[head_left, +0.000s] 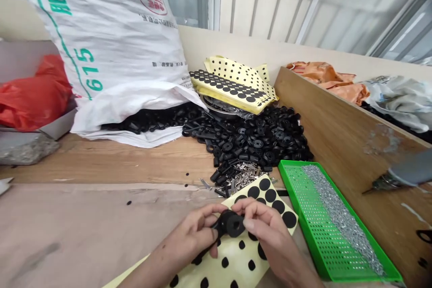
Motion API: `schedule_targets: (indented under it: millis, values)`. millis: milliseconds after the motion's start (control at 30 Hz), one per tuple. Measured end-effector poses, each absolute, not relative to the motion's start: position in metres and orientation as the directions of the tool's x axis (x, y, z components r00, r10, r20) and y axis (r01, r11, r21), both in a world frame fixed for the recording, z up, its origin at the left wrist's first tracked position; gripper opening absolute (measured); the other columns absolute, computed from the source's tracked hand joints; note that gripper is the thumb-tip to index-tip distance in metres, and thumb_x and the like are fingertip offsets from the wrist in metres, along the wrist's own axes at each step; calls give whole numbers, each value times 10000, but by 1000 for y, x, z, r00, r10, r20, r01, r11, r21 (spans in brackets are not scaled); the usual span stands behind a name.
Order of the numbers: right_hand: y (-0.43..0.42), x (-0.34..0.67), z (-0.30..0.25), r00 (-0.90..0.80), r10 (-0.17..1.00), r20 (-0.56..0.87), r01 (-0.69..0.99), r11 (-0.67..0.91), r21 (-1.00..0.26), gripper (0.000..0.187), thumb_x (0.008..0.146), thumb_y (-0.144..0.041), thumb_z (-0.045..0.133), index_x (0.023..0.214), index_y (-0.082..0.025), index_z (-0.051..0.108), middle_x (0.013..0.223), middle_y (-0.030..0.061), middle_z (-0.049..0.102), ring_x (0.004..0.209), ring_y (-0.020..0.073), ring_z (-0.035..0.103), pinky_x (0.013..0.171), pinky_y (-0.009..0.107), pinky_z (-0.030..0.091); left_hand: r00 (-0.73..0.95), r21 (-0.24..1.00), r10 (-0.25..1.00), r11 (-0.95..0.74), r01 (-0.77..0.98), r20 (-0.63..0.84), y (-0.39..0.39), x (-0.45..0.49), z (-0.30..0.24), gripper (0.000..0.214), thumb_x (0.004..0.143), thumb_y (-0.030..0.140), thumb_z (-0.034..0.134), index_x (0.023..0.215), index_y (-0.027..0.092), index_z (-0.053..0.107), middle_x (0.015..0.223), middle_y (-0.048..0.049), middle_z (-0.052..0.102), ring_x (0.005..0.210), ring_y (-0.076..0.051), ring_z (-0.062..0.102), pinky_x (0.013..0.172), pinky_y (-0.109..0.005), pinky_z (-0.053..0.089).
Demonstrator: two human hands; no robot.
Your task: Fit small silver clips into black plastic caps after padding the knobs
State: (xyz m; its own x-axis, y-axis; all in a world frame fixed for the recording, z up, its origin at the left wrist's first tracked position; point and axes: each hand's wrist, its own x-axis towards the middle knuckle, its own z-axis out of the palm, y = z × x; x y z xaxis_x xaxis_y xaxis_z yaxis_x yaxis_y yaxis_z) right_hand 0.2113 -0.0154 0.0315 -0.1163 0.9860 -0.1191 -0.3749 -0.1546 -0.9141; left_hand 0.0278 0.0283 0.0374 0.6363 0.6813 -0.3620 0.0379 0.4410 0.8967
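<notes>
My left hand [199,230] grips a black plastic part [225,224] with a round end, thumb and fingers wrapped about its narrower side. The round face, with a small notch-like mark, points toward the lower right. My right hand [265,221] closes thumb and fingertips at the right edge of that round end; whether a thin piece is pinched there is hidden. Beneath both hands lies a yellow sheet [236,252] bearing rows of black round stickers [289,219], some partly covered by my hands and forearms.
A green perforated tray [293,189] holds small metal pieces [337,211] at right, beside a wooden divider [337,126]. A power screwdriver [405,173] juts in at far right. Behind lie black plastic parts [256,139], metal clips [245,177], stacked sticker sheets [236,83] and a white sack [124,45].
</notes>
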Motion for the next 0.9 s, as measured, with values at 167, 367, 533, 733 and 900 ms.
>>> schedule_targets:
  millis: [167, 367, 533, 733, 900]
  values:
    - [-18, 211, 34, -110, 985, -136, -291, -163, -943, 120, 694, -239, 680, 638, -184, 589, 971, 59, 624, 904, 211, 537, 775, 295, 392, 601, 889, 697, 454, 51, -391, 24, 30, 46, 420, 634, 252, 602, 1040, 145, 603, 817, -16, 670, 511, -68, 481, 523, -199, 347]
    - [-17, 210, 35, -86, 982, -165, -241, -181, -953, 114, 671, -225, 664, 613, -182, 576, 943, 57, 626, 906, 213, 541, 779, 292, 395, 642, 892, 665, 449, 63, -380, 24, 31, 42, 505, 601, 203, 558, 1101, 146, 610, 840, -20, 679, 533, -81, 475, 533, -203, 373]
    - [-17, 210, 35, -85, 979, -184, -215, -199, -956, 103, 660, -214, 657, 603, -187, 577, 941, 55, 625, 886, 208, 546, 761, 290, 404, 612, 890, 669, 436, 137, -422, 23, 30, 39, 553, 591, 202, 536, 1137, 157, 609, 916, -46, 689, 556, -100, 493, 545, -217, 372]
    - [-19, 211, 34, -94, 979, -180, -170, -194, -966, 93, 679, -197, 645, 615, -190, 578, 938, 50, 622, 904, 210, 555, 768, 296, 412, 594, 881, 666, 438, 178, -451, 22, 31, 53, 509, 579, 223, 530, 1069, 150, 648, 789, -14, 668, 522, -99, 471, 525, -215, 325]
    - [-20, 211, 33, -87, 980, -179, -139, -190, -972, 103, 681, -200, 649, 613, -191, 572, 915, 43, 622, 878, 200, 558, 735, 284, 417, 627, 903, 662, 392, 177, -410, 23, 30, 50, 496, 622, 231, 520, 1096, 164, 651, 752, -2, 655, 533, -107, 483, 547, -221, 339]
